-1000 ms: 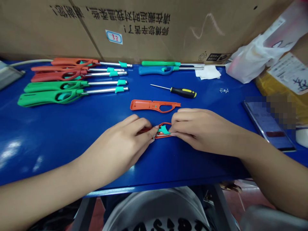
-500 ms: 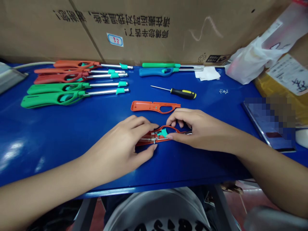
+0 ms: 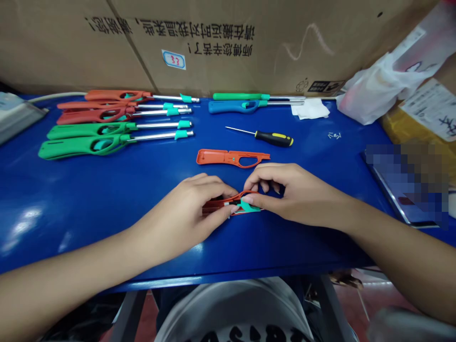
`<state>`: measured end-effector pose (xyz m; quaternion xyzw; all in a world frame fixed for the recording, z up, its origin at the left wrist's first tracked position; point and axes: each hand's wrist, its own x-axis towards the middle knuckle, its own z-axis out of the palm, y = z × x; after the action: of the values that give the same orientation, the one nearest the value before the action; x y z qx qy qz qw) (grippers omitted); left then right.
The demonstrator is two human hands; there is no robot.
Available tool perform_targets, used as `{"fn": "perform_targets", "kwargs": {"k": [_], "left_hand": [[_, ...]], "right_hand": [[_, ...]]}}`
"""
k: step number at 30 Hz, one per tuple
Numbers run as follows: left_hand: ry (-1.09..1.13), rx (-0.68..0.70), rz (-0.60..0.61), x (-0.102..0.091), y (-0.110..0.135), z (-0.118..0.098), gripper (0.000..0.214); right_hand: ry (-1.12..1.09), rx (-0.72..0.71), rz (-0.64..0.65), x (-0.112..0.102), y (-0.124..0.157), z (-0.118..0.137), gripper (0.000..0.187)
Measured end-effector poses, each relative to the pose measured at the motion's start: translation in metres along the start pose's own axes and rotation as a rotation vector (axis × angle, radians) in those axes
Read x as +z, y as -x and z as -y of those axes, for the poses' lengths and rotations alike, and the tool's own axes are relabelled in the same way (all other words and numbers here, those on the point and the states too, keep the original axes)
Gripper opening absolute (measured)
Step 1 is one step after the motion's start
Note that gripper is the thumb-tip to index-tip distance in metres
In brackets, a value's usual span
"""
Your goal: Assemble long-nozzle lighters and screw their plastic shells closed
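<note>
**Head Camera: Forward, Downward View**

You wear the one camera on your head; it faces forward and down across the table (image 3: 107,190). Your left hand (image 3: 197,204) and right hand (image 3: 297,194) lie close, near mid-frame, seen from above and behind. The box (image 3: 285,71) stands farther off, across the top; your shirt (image 3: 231,304) shows at the bottom edge.
</note>
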<state>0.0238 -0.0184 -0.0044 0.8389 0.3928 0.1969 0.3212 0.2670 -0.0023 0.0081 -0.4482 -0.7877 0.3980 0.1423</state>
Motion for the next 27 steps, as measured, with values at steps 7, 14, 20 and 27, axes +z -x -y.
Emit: {"fn": "perform_targets", "kwargs": {"k": [7, 14, 20, 27], "left_hand": [[0.171, -0.098, 0.051, -0.001, -0.001, -0.001, 0.016], [0.219, -0.121, 0.077, -0.001, 0.001, -0.002, 0.018], [0.213, -0.125, 0.064, 0.0, 0.001, -0.002, 0.02], [0.179, -0.113, 0.044, 0.001, 0.001, -0.001, 0.021]], "right_hand": [[-0.095, 0.092, 0.037, 0.001, -0.001, 0.001, 0.014], [-0.079, 0.035, 0.042, 0.003, 0.0, 0.0, 0.015], [-0.04, -0.002, 0.03, 0.0, 0.0, -0.001, 0.02], [0.042, -0.009, 0.077, -0.012, 0.002, -0.002, 0.018]]}}
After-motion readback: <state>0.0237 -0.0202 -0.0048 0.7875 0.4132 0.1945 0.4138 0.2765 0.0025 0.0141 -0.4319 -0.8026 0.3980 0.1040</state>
